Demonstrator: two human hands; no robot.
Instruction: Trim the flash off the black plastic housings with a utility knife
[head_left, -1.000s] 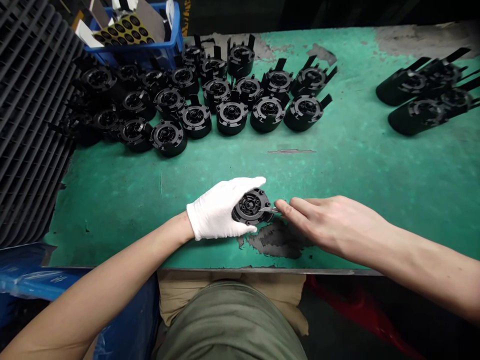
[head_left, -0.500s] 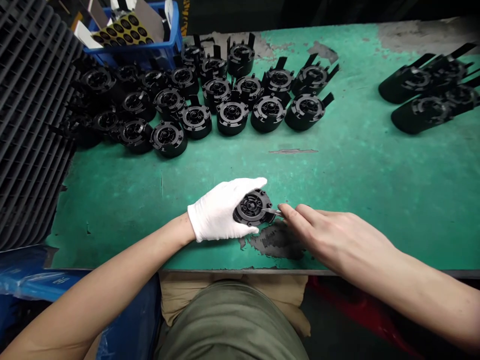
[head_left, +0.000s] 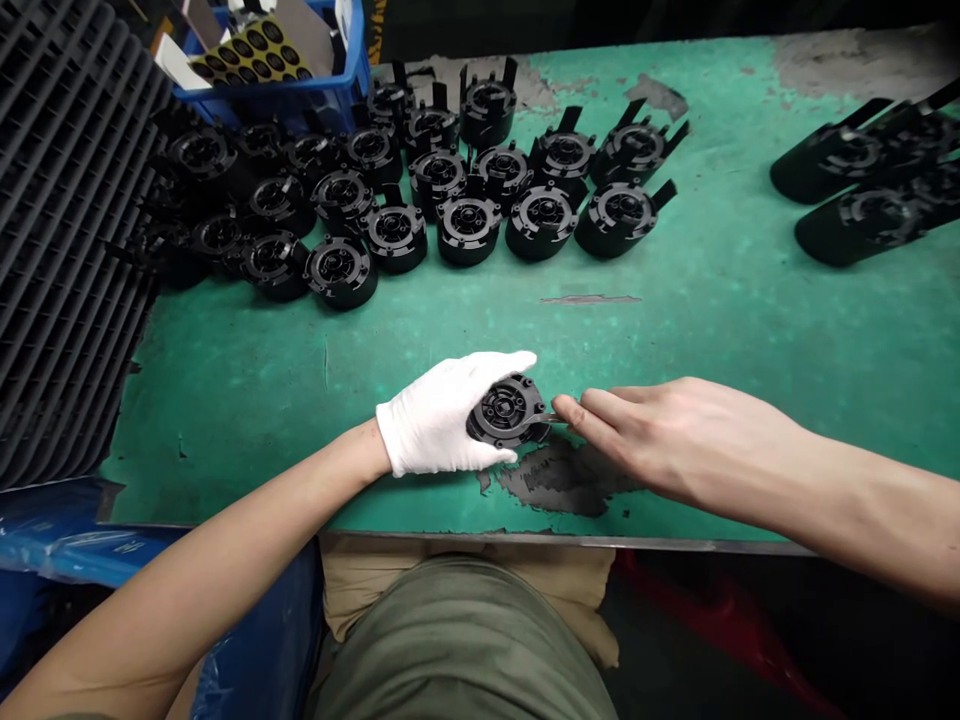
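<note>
My left hand (head_left: pixel 446 415), in a white glove, is wrapped round a round black plastic part (head_left: pixel 504 408) with a ribbed, ringed face turned up. My bare right hand (head_left: pixel 637 430) is closed on a thin metal blade (head_left: pixel 541 418), whose handle the fingers hide. The blade's tip rests at the right side of the part's face, close to its rim. Both hands are low over the green tabletop (head_left: pixel 420 330), near its front edge.
Several similar black housings (head_left: pixel 469 225) stand grouped at the back left, more (head_left: pixel 855 225) at the far right. A blue bin (head_left: pixel 330 95) with a sheet of round stickers (head_left: pixel 255 52) sits behind. A dark slatted stack (head_left: pixel 67 240) borders the left.
My right hand and forearm have risen slightly, and the blade lies flatter against the part. My left hand keeps its hold on the part. The view has shifted a little.
</note>
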